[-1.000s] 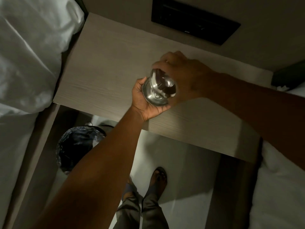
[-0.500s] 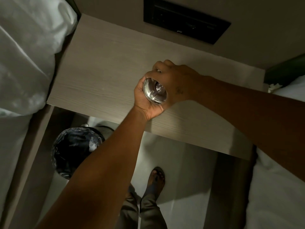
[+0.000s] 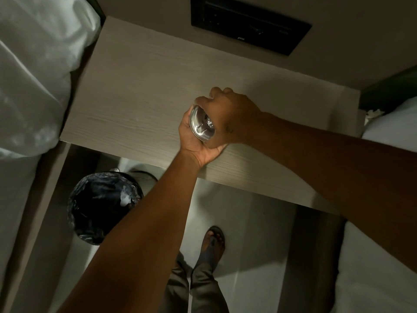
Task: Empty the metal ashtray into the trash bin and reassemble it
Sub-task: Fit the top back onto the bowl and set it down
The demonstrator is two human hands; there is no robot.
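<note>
Currently, entries per head view, single frame.

Ashtray: metal ashtray [image 3: 202, 126], shiny and round, held between both hands above the front part of the nightstand top [image 3: 140, 91]; it is tilted, one curved polished face turned toward the camera. Whether it touches the wood cannot be told.

Left hand: left hand [image 3: 194, 144] cups the ashtray from the near side and below, palm up, fingers curled around its left rim. Gripping.

Right hand: right hand [image 3: 228, 116] covers the ashtray from the far side and above, knuckles up, fingers wrapped over it. Gripping; fingertips hidden behind the metal.

Ashtray parts: seam between lid and bowl not discernible; most of the body is hidden by the hands.

Trash bin: trash bin [image 3: 103, 206] with a dark glossy liner stands on the floor, below and left of the nightstand edge, partly behind the left forearm. Well apart from the ashtray.

Surroundings: white bedding [image 3: 33, 75] at left; dark panel [image 3: 250, 21] set in the wall behind the nightstand; a sandalled foot [image 3: 213, 242] on the pale floor.
</note>
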